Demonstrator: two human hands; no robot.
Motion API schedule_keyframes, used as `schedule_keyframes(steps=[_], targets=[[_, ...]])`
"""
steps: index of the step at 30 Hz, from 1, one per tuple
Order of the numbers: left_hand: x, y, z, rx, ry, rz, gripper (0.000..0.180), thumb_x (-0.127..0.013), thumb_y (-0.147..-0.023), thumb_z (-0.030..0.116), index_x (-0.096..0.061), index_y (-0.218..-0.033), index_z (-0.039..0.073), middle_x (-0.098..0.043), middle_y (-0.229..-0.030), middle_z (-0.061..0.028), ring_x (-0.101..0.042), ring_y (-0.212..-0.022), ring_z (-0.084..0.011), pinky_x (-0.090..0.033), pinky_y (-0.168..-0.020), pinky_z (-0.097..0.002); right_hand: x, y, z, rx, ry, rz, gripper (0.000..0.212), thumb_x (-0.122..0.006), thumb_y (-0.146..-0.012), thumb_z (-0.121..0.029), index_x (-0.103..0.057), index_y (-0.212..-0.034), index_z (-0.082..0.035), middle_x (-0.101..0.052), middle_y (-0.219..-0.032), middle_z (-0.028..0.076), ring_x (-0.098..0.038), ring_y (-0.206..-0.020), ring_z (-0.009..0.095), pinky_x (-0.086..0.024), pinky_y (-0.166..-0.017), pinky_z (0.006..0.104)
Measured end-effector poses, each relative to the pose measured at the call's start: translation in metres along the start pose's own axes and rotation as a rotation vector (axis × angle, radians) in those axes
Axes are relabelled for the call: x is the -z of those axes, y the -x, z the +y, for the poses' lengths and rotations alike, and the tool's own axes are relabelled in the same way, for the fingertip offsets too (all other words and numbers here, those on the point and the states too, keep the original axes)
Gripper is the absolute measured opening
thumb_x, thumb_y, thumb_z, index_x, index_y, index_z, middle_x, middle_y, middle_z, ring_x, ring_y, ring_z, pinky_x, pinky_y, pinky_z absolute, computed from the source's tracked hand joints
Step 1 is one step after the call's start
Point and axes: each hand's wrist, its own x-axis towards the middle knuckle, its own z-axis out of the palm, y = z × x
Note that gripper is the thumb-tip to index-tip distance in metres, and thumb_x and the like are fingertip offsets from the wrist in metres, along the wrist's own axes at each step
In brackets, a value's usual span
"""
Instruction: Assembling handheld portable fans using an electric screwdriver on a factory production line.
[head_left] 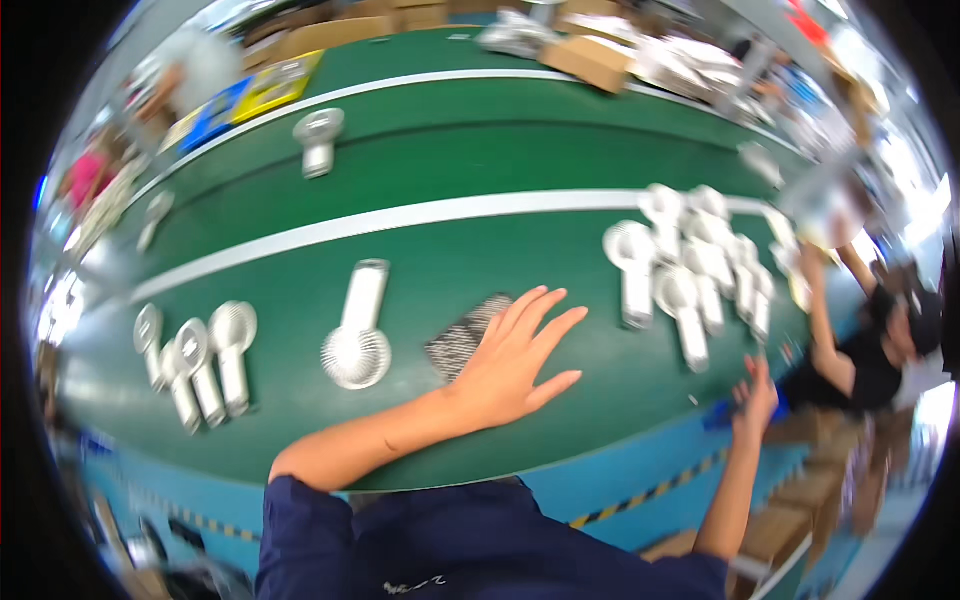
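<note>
My left hand (515, 365) lies flat with fingers spread, its palm partly over a dark grey, white-streaked flat piece (465, 340) whose kind I cannot make out. To its left, a white handheld fan (358, 325) lies on the green work surface (290, 410), its round grille toward me. Farther out at right, my right hand (757, 398) is raised near the table edge, beside a cluster of white handheld fans (685, 312). Its fingers look partly bent but are blurred, and anything in them is unclear.
Several more white fans (232, 345) lie at the left. Another fan (318, 142) sits on the far green strip beyond a white rail (440, 212). Blue and yellow trays (278, 88) and a cardboard box (588, 62) are at the back. A person (870, 345) is at the right.
</note>
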Motion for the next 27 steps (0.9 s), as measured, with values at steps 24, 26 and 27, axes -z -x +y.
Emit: schedule_keyframes(steps=[24,26,27], targets=[[0.215,-0.005,-0.386,1.223,-0.761,0.309,0.032,-0.053,-0.095,0.020,-0.054,-0.123,0.005,-0.063,-0.118,-0.0170,-0.066,-0.107,-0.0312,-0.055,-0.088,-0.0414,-0.135,0.240,0.072,-0.208,-0.810,-0.692,0.038,-0.044,-0.103,-0.042,-0.056,-0.114,-0.008,-0.057,-0.082,0.006,-0.043,-0.047,0.012,-0.037,-0.041,0.0256],[0.248,0.031,-0.395,1.253,-0.765,0.292,0.036,-0.062,-0.092,0.032,-0.059,-0.117,0.007,-0.066,-0.118,-0.0141,-0.065,-0.111,-0.0293,-0.054,-0.091,-0.0411,-0.133,0.238,0.071,-0.213,-0.785,-0.688,0.039,-0.043,-0.103,-0.042,-0.058,-0.114,-0.008,-0.057,-0.080,0.006,-0.042,-0.045,0.013,-0.037,-0.040,0.0256],[0.262,0.046,-0.396,1.299,-0.749,0.298,0.043,-0.066,-0.089,0.040,-0.059,-0.117,0.008,-0.066,-0.118,-0.0142,-0.065,-0.111,-0.0303,-0.054,-0.092,-0.0414,-0.133,0.235,0.071,-0.219,-0.779,-0.696,0.039,-0.044,-0.103,-0.042,-0.058,-0.114,-0.008,-0.057,-0.080,0.007,-0.041,-0.045,0.013,-0.037,-0.040,0.0255]])
